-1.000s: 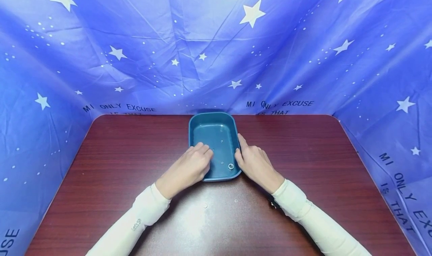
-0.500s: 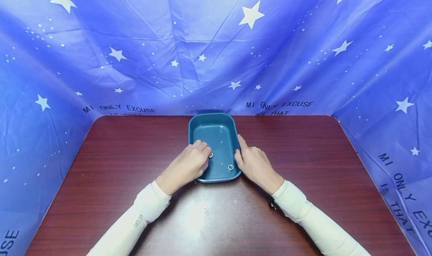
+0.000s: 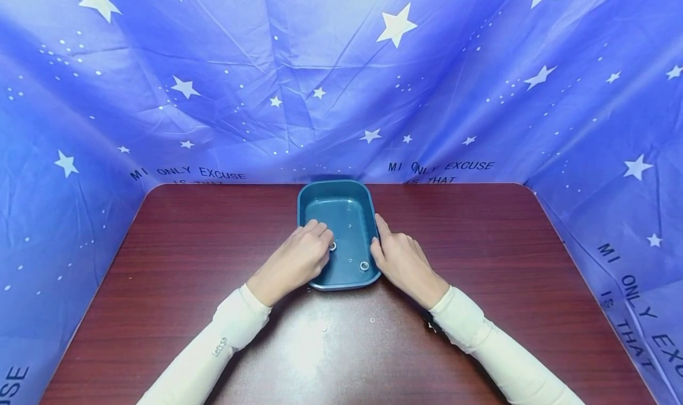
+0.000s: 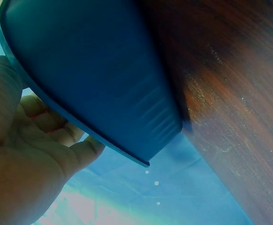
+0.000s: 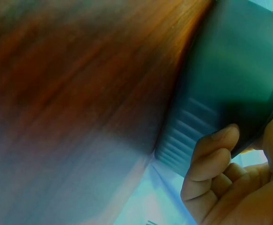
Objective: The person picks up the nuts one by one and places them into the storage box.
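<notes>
A blue-green bin (image 3: 344,286) stands at the table's far edge. My left hand (image 3: 293,261) reaches over its left rim with curled fingers, and a silver ring (image 3: 333,246) shows partly at the fingertips; the hand hides the rest of it. In the left wrist view, the left hand (image 4: 31,164) is beside the bin's rim. My right hand (image 3: 408,264) grips the right wall, thumb at the rim; in the right wrist view the right hand's fingers (image 5: 216,157) curl against the outer wall. Another silver ring (image 3: 364,266) lies inside, near the front right corner.
Small bits (image 3: 350,261) are on the bin's floor. A small ring (image 3: 372,320) and a small round piece (image 3: 324,328) lie on the table (image 3: 213,227) in front. A dark object with a shiny tip (image 3: 431,327) sits beside the right cuff. A starry blue cloth (image 3: 240,67) hangs around.
My left hand has shifted slightly left and up in the head view, and the silver ring at its fingertips has come into sight. The right hand keeps its hold on the bin.
</notes>
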`<state>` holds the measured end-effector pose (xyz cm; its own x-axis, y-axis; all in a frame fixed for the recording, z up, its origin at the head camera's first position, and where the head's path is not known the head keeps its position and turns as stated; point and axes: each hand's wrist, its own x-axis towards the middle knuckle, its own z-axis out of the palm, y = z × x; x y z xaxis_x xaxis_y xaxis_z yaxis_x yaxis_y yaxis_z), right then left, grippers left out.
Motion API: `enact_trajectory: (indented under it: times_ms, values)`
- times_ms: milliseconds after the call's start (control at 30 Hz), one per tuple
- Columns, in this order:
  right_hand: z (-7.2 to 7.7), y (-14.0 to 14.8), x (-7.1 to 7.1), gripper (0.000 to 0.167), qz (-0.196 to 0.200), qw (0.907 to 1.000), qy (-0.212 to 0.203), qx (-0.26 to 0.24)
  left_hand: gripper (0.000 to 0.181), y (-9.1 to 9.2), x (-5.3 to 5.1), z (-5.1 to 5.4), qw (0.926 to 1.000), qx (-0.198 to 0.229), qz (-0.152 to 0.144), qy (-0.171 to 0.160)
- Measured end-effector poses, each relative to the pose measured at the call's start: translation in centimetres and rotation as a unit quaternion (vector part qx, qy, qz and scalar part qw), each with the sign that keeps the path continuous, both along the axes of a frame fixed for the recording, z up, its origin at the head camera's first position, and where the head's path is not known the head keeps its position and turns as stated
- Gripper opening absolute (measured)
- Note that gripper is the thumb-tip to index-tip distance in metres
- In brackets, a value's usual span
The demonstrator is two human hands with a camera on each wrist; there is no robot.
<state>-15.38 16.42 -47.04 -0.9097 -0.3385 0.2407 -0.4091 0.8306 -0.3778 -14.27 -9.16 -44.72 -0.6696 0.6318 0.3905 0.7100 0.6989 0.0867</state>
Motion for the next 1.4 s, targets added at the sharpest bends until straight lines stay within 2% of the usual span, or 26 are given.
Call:
enact_trajectory:
  times_ms: [267, 533, 767, 1000, 1167, 1400]
  values:
    - [0.0, -0.1, 0.0, 0.057, -0.003, 1.0, -0.003, 0.0, 0.012, -0.2, 0.1, 0.0, 0.9994, 0.006, 0.034, 0.001]
    - [0.0, 0.0, 0.0, 0.057, -0.002, 1.0, 0.001, 0.0, 0.009, -0.5, 0.0, -0.1, 0.9989, 0.018, 0.042, 0.008]
    - [0.0, -0.1, 0.1, 0.057, 0.0, 1.0, 0.003, 0.0, 0.009, -0.9, -0.1, -0.1, 0.9976, 0.023, 0.064, 0.013]
    - [0.1, -0.1, 0.0, 0.057, 0.002, 1.0, 0.006, 0.003, 0.012, -1.2, -0.3, -0.6, 0.9948, 0.044, 0.09, 0.019]
    - [0.2, 0.0, 0.1, 0.058, 0.001, 1.0, 0.004, 0.005, 0.018, -1.6, -0.2, -1.1, 0.9901, 0.064, 0.125, -0.006]
    - [0.1, 0.1, 0.0, 0.057, 0.002, 1.0, 0.008, 0.002, 0.035, -1.9, 0.0, -1.5, 0.9797, 0.1, 0.168, -0.045]
